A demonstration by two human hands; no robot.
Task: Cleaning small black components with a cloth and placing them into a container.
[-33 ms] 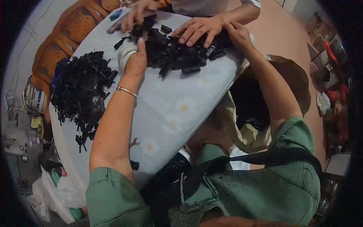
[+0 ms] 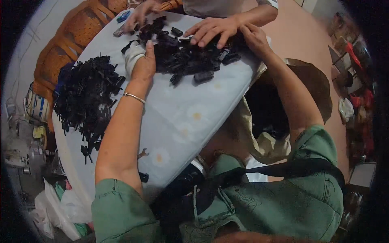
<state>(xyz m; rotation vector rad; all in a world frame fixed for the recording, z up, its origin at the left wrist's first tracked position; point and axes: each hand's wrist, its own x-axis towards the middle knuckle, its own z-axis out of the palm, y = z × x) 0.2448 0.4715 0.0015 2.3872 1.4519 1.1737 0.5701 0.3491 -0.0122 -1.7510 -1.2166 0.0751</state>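
A pale desk (image 2: 174, 99), its cover printed with soft flowers, stretches across the middle of the room. Orange-brown wooden furniture (image 2: 84, 34) with curved, openwork panels stands along its far left edge. Smooth pinkish-brown floor (image 2: 308, 40) runs along the right. Blurred clutter (image 2: 353, 77), partly red, lines the right rim; white and green plastic bags (image 2: 60, 210) heap at lower left. The light is even over the desk, dimmer at the sides.
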